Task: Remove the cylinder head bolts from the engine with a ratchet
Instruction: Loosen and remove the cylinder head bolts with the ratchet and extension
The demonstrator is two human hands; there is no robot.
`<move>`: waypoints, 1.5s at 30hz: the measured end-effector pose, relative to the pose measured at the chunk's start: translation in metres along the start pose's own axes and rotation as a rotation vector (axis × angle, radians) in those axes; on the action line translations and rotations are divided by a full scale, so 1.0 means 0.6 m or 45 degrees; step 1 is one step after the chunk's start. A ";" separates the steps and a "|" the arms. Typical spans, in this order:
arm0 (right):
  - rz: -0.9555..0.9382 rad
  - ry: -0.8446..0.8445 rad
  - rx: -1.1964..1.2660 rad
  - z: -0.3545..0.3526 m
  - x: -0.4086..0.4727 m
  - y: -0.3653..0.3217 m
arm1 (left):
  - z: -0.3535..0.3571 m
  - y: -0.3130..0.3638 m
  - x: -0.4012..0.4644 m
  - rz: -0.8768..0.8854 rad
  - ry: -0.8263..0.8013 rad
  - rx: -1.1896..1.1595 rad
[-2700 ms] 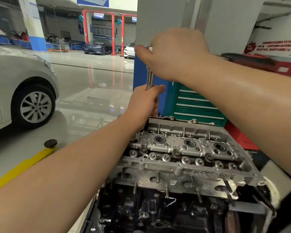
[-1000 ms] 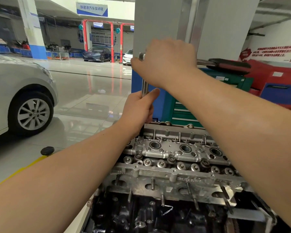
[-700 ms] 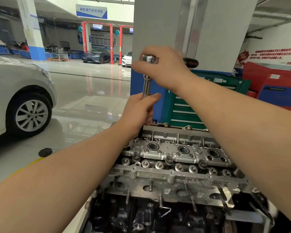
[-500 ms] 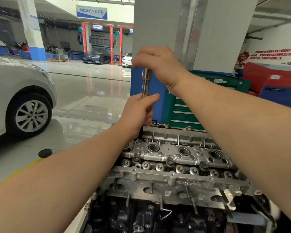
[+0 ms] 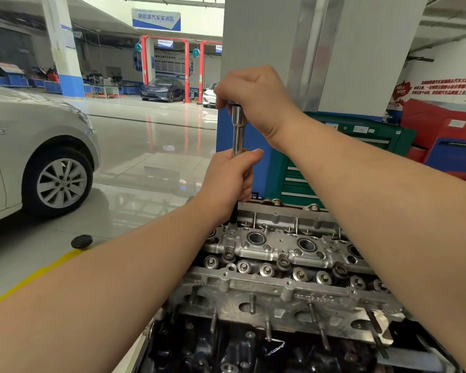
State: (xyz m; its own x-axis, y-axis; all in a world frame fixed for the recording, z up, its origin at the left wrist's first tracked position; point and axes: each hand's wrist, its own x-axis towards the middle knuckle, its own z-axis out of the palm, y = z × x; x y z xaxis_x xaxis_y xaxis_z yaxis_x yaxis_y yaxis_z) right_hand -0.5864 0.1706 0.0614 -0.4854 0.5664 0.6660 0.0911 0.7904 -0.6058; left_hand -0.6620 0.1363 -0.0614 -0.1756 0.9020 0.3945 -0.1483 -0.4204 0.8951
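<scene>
An engine with a bare aluminium cylinder head (image 5: 285, 286) stands in front of me. A chrome ratchet extension (image 5: 237, 130) rises upright from the head's far left corner. My left hand (image 5: 230, 181) grips the lower part of that shaft, thumb across the top. My right hand (image 5: 253, 99) is curled over the ratchet's head at the top of the shaft; the handle is hidden behind it. The socket end (image 5: 233, 219) shows dark just below my left hand, at the head's surface. Dark bolt heads (image 5: 283, 263) sit in the row between the valve springs.
A silver car (image 5: 35, 157) stands on the shiny floor to the left. A black round pad (image 5: 81, 242) lies by a yellow floor line. A green tool cabinet (image 5: 355, 135) and red equipment (image 5: 441, 130) stand behind the engine, next to a grey pillar (image 5: 307, 49).
My right hand has turned on top of the extension: the ratchet head and black handle seen 0.7 s ago are now covered by it. My left hand stays on the shaft.
</scene>
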 end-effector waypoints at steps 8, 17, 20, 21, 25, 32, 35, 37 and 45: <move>-0.043 0.204 -0.474 0.010 -0.013 -0.017 | 0.002 0.000 -0.002 0.012 0.004 0.007; -0.043 0.360 -1.443 0.007 -0.012 -0.032 | 0.003 0.002 -0.003 0.007 0.032 0.066; -0.050 0.273 -1.260 -0.006 -0.016 -0.026 | 0.005 0.005 -0.004 -0.019 -0.014 0.060; -0.041 0.193 -1.122 -0.012 -0.017 -0.023 | 0.005 0.005 -0.004 -0.026 -0.024 0.059; -0.033 -0.050 -0.569 -0.024 -0.016 -0.021 | 0.005 0.005 -0.004 -0.033 -0.041 0.046; -0.004 -0.216 -0.153 -0.020 0.009 -0.011 | 0.002 0.001 -0.002 -0.010 -0.030 0.036; 0.004 -0.149 -0.115 -0.017 0.011 -0.001 | 0.001 0.001 0.000 -0.010 -0.019 0.048; 0.015 -0.137 -0.136 -0.013 0.010 -0.001 | 0.001 0.000 0.001 -0.009 -0.018 0.044; -0.084 0.178 -0.528 0.013 -0.007 -0.018 | 0.000 -0.002 0.000 0.021 -0.006 0.041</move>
State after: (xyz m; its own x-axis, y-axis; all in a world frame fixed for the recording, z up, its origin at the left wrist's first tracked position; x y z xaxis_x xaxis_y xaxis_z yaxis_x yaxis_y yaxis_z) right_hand -0.5920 0.1582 0.0618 -0.3820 0.5152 0.7672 0.4189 0.8365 -0.3533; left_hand -0.6620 0.1367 -0.0627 -0.1733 0.8953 0.4103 -0.1143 -0.4321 0.8946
